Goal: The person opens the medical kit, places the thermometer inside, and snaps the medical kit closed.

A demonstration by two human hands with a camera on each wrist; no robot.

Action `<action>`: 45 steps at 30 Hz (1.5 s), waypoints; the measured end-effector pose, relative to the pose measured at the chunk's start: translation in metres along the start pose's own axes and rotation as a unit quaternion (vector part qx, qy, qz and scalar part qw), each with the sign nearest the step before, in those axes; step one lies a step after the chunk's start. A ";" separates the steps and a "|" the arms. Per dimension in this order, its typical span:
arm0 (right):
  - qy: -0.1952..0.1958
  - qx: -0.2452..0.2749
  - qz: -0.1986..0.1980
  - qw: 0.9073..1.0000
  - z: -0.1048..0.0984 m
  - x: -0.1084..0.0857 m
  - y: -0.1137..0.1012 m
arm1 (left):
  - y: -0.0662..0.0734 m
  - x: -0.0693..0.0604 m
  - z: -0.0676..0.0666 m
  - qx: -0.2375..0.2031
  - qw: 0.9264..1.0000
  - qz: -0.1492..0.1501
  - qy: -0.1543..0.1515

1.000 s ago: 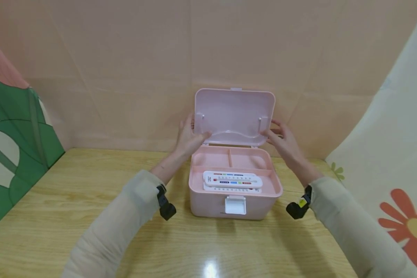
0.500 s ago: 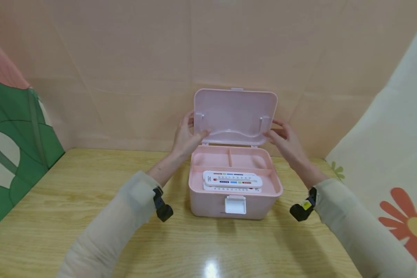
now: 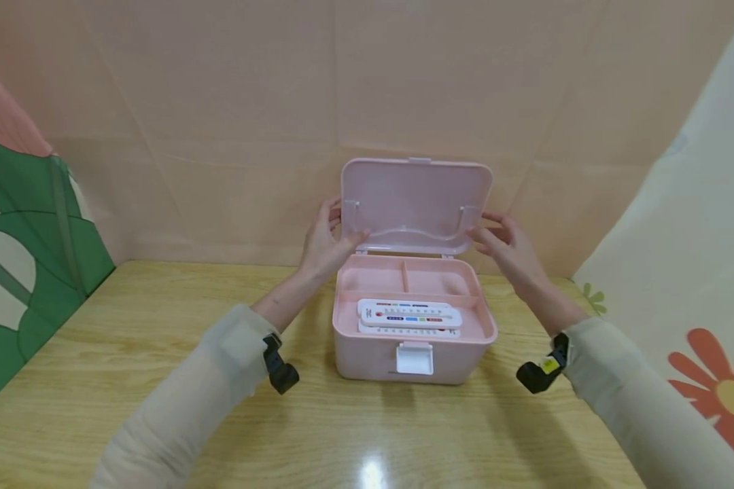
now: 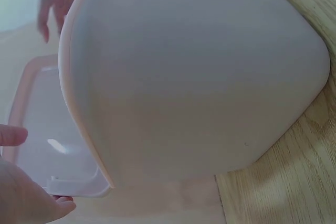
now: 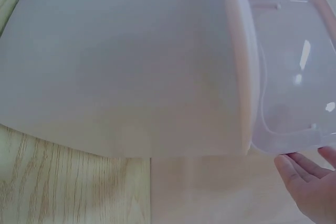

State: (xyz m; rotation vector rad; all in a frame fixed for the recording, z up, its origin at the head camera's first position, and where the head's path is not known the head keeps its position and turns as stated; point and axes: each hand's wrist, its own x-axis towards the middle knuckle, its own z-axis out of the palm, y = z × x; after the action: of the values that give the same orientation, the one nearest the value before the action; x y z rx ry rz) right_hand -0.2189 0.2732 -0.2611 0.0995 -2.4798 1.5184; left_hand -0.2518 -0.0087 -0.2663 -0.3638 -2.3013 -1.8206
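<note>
A pink plastic storage box [image 3: 367, 356] stands on the table, its hinged lid [image 3: 416, 197] raised at the back. My left hand [image 3: 325, 248] holds the lid's left edge, thumb on the inner face and fingers behind. At the opposite edge, my right hand [image 3: 510, 255] holds the lid between thumb and fingers. Several white thermometers [image 3: 410, 314] with printed scales and colour bands lie stacked in the front compartment of the divided tray [image 3: 477, 316]. A white latch [image 3: 414, 358] hangs on the box's front. Both wrist views show the box's side wall [image 4: 189, 87] up close.
The wood-grain table [image 3: 177, 367] extends around the box. Behind it hangs a plain peach cloth backdrop [image 3: 220, 136]. Printed leaves [image 3: 30, 224] show at the left side and a red flower [image 3: 730, 394] at the right.
The raised lid has tipped slightly forward, and its inner face looks a little wider. My right hand has shifted slightly right with its edge. The box and thermometers have stayed in place.
</note>
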 end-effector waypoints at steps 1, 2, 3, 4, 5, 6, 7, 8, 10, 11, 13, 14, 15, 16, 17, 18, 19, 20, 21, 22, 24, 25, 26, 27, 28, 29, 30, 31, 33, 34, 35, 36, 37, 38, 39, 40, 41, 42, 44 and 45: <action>-0.002 0.002 0.003 1.000 0.000 -0.001 -0.001 | 0.000 -0.001 0.000 0.001 1.000 0.001 0.000; -0.005 0.004 0.007 1.000 -0.001 -0.002 -0.002 | 0.001 -0.001 0.000 0.003 1.000 0.002 0.001; -0.007 0.003 0.012 1.000 -0.001 -0.003 -0.003 | 0.002 -0.002 0.000 0.005 1.000 0.003 0.001; -0.009 0.004 0.016 1.000 -0.002 -0.004 -0.005 | 0.003 -0.003 0.000 0.006 1.000 0.003 0.002; -0.011 0.009 0.020 1.000 -0.002 -0.005 -0.006 | 0.004 -0.004 0.000 0.008 1.000 0.004 0.003; -0.012 0.013 0.023 1.000 -0.003 -0.006 -0.007 | 0.004 -0.005 -0.001 0.010 1.000 0.004 0.004; -0.014 0.018 0.028 0.999 -0.003 -0.006 -0.009 | 0.005 -0.006 -0.001 0.009 1.000 0.002 0.004; -0.015 0.021 0.033 0.999 -0.004 -0.007 -0.010 | 0.006 -0.007 -0.001 0.008 1.000 0.001 0.004; -0.016 0.028 0.041 0.999 -0.004 -0.007 -0.011 | 0.008 -0.009 -0.002 0.003 1.000 -0.006 0.003; -0.015 0.031 0.043 0.998 -0.005 -0.007 -0.012 | 0.009 -0.010 -0.003 0.001 1.000 -0.009 0.004; -0.014 0.032 0.043 0.998 -0.006 -0.008 -0.012 | 0.012 -0.012 -0.003 -0.008 1.000 -0.019 0.004; -0.013 0.035 0.042 0.998 -0.006 -0.008 -0.012 | 0.013 -0.012 -0.003 -0.011 1.000 -0.023 0.005; -0.013 0.035 0.041 0.998 -0.007 -0.008 -0.012 | 0.014 -0.013 -0.004 -0.015 1.000 -0.026 0.008; -0.013 0.037 0.040 0.998 -0.007 -0.008 -0.012 | 0.015 -0.014 -0.004 -0.017 0.999 -0.028 0.010; -0.014 0.039 0.039 0.998 -0.007 -0.008 -0.012 | 0.016 -0.015 -0.004 -0.018 0.999 -0.030 0.012; -0.015 0.042 0.038 0.998 -0.008 -0.008 -0.013 | 0.016 -0.016 -0.004 -0.019 0.999 -0.032 0.014; -0.016 0.047 0.038 0.998 -0.009 -0.009 -0.014 | 0.017 -0.016 -0.004 -0.019 0.999 -0.032 0.017; -0.017 0.053 0.040 0.998 -0.009 -0.009 -0.014 | 0.017 -0.017 -0.005 -0.021 0.999 -0.030 0.020; -0.019 0.059 0.041 0.997 -0.010 -0.010 -0.015 | 0.017 -0.018 -0.005 -0.024 0.999 -0.028 0.024; -0.020 0.067 0.040 0.997 -0.010 -0.010 -0.016 | 0.018 -0.019 -0.005 -0.025 0.999 -0.029 0.027; -0.020 0.079 0.039 0.996 -0.012 -0.011 -0.016 | 0.018 -0.020 -0.006 -0.027 0.998 -0.033 0.036; -0.020 0.083 0.038 0.996 -0.012 -0.012 -0.017 | 0.018 -0.021 -0.007 -0.028 0.998 -0.036 0.039; -0.020 0.085 0.037 0.995 -0.013 -0.012 -0.017 | 0.018 -0.022 -0.007 -0.027 0.998 -0.040 0.042; -0.021 0.084 0.036 0.996 -0.013 -0.012 -0.017 | 0.018 -0.022 -0.008 -0.025 0.998 -0.043 0.043; -0.020 0.079 0.036 0.996 -0.013 -0.013 -0.017 | 0.018 -0.023 -0.009 -0.022 0.998 -0.047 0.044; -0.022 0.076 0.034 0.996 -0.014 -0.013 -0.017 | 0.018 -0.023 -0.009 -0.021 0.998 -0.048 0.044; -0.021 0.071 0.033 0.997 -0.014 -0.014 -0.017 | 0.018 -0.024 -0.010 -0.021 0.998 -0.049 0.043; -0.020 0.065 0.032 0.997 -0.014 -0.014 -0.017 | 0.018 -0.024 -0.010 -0.020 0.998 -0.049 0.042; -0.018 0.060 0.031 0.998 -0.015 -0.015 -0.017 | 0.017 -0.024 -0.011 -0.019 0.998 -0.045 0.041; -0.016 0.059 0.030 0.998 -0.016 -0.015 -0.017 | 0.017 -0.024 -0.011 -0.020 0.998 -0.043 0.040; -0.015 0.062 0.030 0.998 -0.016 -0.016 -0.018 | 0.017 -0.024 -0.011 -0.021 0.998 -0.041 0.041; -0.013 0.064 0.029 0.997 -0.016 -0.016 -0.018 | 0.017 -0.024 -0.011 -0.020 0.998 -0.040 0.044; -0.012 0.068 0.028 0.997 -0.016 -0.016 -0.018 | 0.017 -0.025 -0.012 -0.021 0.998 -0.038 0.045; -0.011 0.071 0.027 0.997 -0.016 -0.016 -0.019 | 0.017 -0.025 -0.012 -0.022 0.998 -0.037 0.047; -0.011 0.075 0.026 0.997 -0.016 -0.016 -0.019 | 0.017 -0.025 -0.012 -0.023 0.998 -0.036 0.050; -0.012 0.074 0.026 0.997 -0.016 -0.016 -0.019 | 0.017 -0.025 -0.012 -0.024 0.998 -0.036 0.051; -0.011 0.074 0.026 0.997 -0.016 -0.017 -0.020 | 0.017 -0.025 -0.012 -0.023 0.998 -0.037 0.054; -0.010 0.075 0.026 0.997 -0.015 -0.017 -0.020 | 0.017 -0.026 -0.012 -0.020 0.997 -0.038 0.057; -0.008 0.077 0.031 0.997 -0.015 -0.018 -0.021 | 0.018 -0.027 -0.013 -0.016 0.997 -0.040 0.062; -0.006 0.075 0.033 0.997 -0.015 -0.018 -0.022 | 0.019 -0.027 -0.013 -0.015 0.997 -0.042 0.064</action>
State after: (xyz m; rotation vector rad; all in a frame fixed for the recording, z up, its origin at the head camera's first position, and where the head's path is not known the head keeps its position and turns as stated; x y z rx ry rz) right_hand -0.1947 0.2749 -0.2401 0.0531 -2.3974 1.7360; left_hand -0.2206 -0.0198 -0.2539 -0.1525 -2.2359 -1.8606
